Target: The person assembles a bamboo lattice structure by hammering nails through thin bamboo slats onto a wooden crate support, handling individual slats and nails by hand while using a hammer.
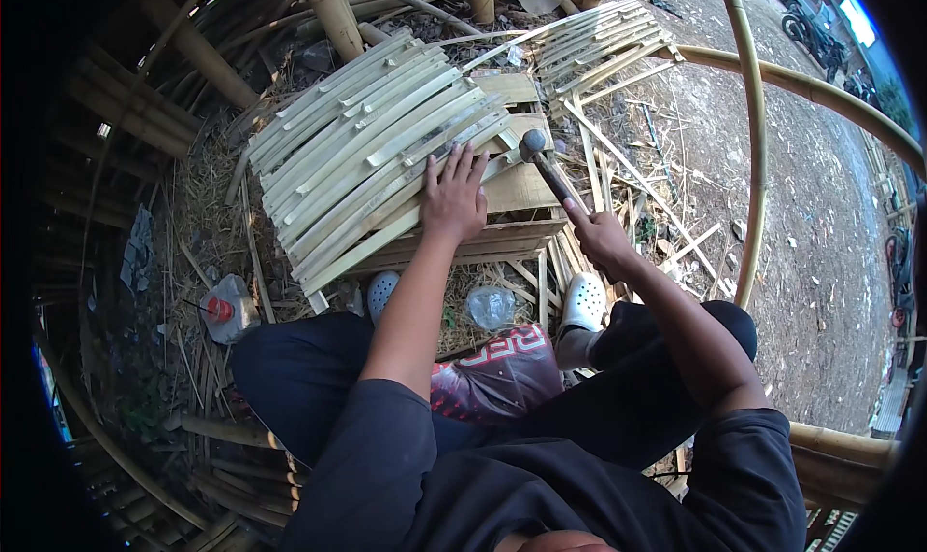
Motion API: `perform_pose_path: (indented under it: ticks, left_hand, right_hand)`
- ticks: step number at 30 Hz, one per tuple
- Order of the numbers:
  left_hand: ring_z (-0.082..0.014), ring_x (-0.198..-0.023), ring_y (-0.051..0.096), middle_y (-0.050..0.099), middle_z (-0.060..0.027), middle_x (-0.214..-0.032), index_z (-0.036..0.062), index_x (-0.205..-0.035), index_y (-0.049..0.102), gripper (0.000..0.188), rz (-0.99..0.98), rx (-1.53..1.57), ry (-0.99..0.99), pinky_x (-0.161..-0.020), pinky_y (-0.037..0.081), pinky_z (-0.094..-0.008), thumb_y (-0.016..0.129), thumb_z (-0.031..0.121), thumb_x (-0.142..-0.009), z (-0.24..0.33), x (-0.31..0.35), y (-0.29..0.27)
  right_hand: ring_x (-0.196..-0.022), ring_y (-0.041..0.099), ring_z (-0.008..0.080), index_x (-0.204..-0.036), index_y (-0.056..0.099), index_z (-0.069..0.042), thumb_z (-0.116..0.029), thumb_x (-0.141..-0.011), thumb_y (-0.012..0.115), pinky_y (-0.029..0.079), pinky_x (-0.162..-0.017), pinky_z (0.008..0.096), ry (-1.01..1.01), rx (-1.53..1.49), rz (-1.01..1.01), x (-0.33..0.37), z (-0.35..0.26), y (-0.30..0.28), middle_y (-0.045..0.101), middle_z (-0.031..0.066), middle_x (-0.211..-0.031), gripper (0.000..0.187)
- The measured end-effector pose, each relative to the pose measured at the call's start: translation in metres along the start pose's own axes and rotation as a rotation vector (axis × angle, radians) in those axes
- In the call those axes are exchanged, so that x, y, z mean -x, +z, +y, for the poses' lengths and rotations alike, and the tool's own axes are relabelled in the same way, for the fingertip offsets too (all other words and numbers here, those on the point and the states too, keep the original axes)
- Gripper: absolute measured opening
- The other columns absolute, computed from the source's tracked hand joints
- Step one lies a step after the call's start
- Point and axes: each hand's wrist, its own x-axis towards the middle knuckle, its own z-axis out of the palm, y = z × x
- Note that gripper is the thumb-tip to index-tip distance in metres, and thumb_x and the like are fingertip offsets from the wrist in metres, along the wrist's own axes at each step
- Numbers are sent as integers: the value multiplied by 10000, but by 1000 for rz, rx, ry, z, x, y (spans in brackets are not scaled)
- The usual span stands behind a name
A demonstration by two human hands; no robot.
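Observation:
In front of me a panel of pale bamboo slats (372,156) lies over a low wooden bench (526,187). My left hand (454,197) rests on the panel's near right part, fingers spread and pointing away from me. A hammer (550,170) is gripped in my right hand (601,237), its rounded dark head raised near the panel's right end. Whether the head touches anything, I cannot tell. Under the left fingers the slats are partly hidden.
A second slatted panel (603,50) lies at the far right. Bamboo poles (753,146) frame the right side. Loose bamboo strips litter the ground. A clear plastic container with a red part (220,309) stands at left; a clear plastic bag (491,307) lies between my feet.

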Motion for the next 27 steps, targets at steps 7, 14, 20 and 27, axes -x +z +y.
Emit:
perform_pose_path:
  ticks: [7,14,20,27]
  left_hand:
    - [-248,-1521,248,279,-85,-1644,190,-1575,309,666,-15,15,-10,-1233,111,-566,461,287,-934,-1,2,1]
    - [-241,-1515,265,298,-87,-1636,165,-1566,330,643,31,7,12,-1237,123,-558,454,281,-945,2,3,4]
    - [-241,-1516,264,286,-87,-1642,159,-1571,319,653,-8,13,3,-1239,126,-547,453,283,-944,0,-1,1]
    - [-236,-1522,247,258,-89,-1653,168,-1580,297,689,-4,35,11,-1239,102,-546,466,306,-926,-3,0,6]
  right_hand:
    - [-471,399,85,-595,500,-68,-624,-1019,436,318,-442,303,-406,-221,31,8,-9,-13,441,-22,-528,702]
    - [-438,495,172,-578,524,-40,-701,-968,455,404,-420,358,-31,-28,63,0,-11,8,488,43,-537,771]
    - [-354,342,85,-607,404,-150,-681,-971,488,256,-338,292,-88,-325,57,3,-21,-4,384,-40,-500,649]
    - [-436,482,154,-619,550,-38,-690,-960,485,379,-407,355,-34,-96,24,3,-13,-1,510,39,-555,739]
